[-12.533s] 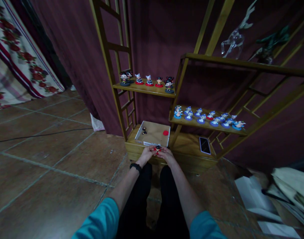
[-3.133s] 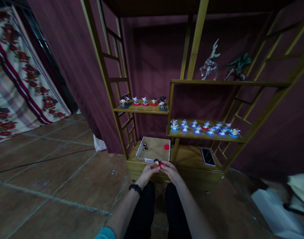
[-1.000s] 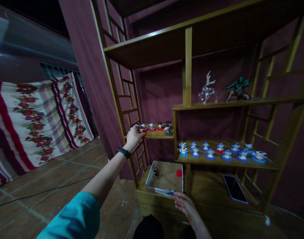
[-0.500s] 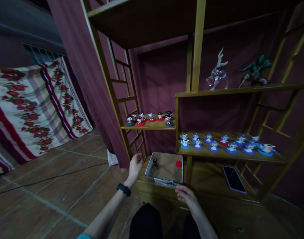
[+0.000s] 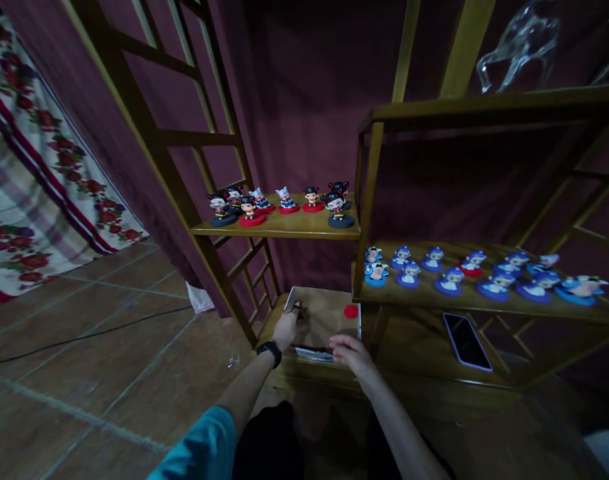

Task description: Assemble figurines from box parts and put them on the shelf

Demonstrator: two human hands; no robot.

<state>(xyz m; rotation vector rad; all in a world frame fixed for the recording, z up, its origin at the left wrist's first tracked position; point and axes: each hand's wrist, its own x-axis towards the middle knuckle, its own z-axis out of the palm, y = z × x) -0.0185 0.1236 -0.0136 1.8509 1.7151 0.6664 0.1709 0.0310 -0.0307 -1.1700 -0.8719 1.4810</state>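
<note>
My left hand (image 5: pixel 285 329) reaches over the left side of a shallow cardboard box (image 5: pixel 329 300). Its fingers are closed around a small dark-haired figurine (image 5: pixel 298 307) inside the box, partly hidden by the hand. My right hand (image 5: pixel 352 352) hovers by the box's front right edge, fingers loosely bent and apart, holding nothing. A round red base (image 5: pixel 351 311) lies in the box's right part, with no figure on it.
Above the box, a wooden shelf (image 5: pixel 284 230) bears several figurines on red and dark bases. Several blue-and-white figurines (image 5: pixel 449 281) stand on the right shelf, above a phone (image 5: pixel 467 341). A clear horse statue (image 5: pixel 522 47) is higher up. A cable (image 5: pixel 89 337) crosses the tiled floor.
My left hand has moved from outside the box's left edge to the figurine inside. The right hand has risen closer to the box's front edge. The view has moved nearer the shelves.
</note>
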